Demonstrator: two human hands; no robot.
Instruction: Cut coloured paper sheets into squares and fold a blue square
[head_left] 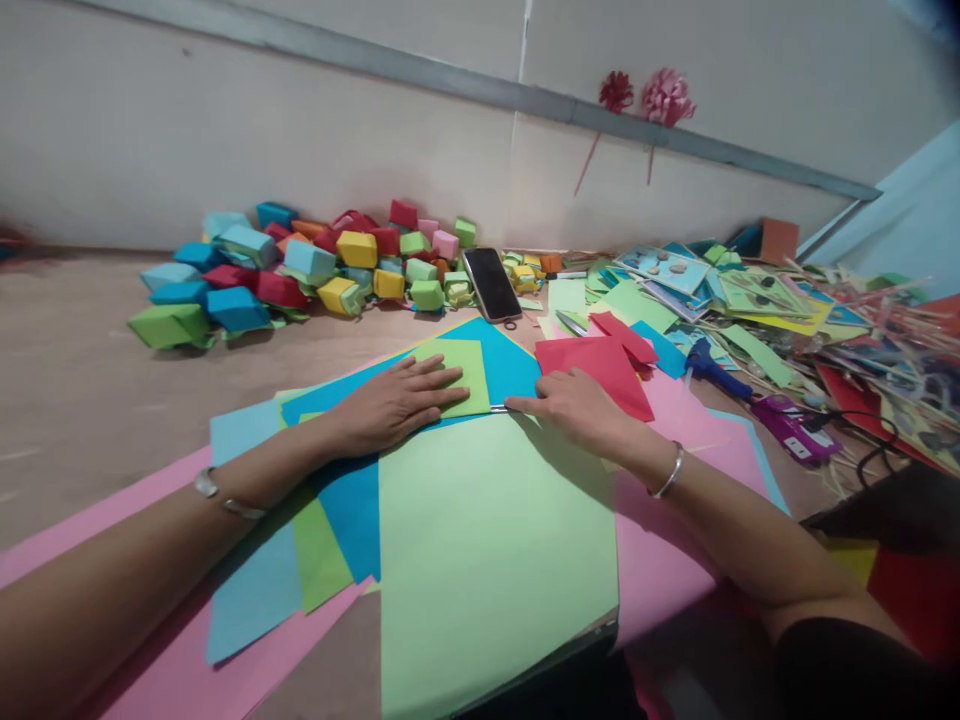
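Observation:
My left hand point(397, 400) lies flat, fingers stretched out, on a lime-green paper square point(474, 375). That square rests on a blue sheet point(510, 365). My right hand point(574, 405) is closed, its index finger pointing left along a slim metal blade-like tool point(499, 408) at the square's lower right corner. Most of this tool is hidden by the hand, so its exact kind is unclear. Below both hands a large pale green sheet point(495, 540) reaches over the table's front edge. Red paper point(592, 365) sits just behind my right hand.
Many coloured paper boxes point(307, 262) are heaped at the back left, beside a phone point(491, 283). A purple and blue glue gun point(795, 425) lies at right, near piled cards point(667, 270) and sticks. Pink sheets point(667, 540) spread underneath. Paper flowers point(667, 97) hang on the wall.

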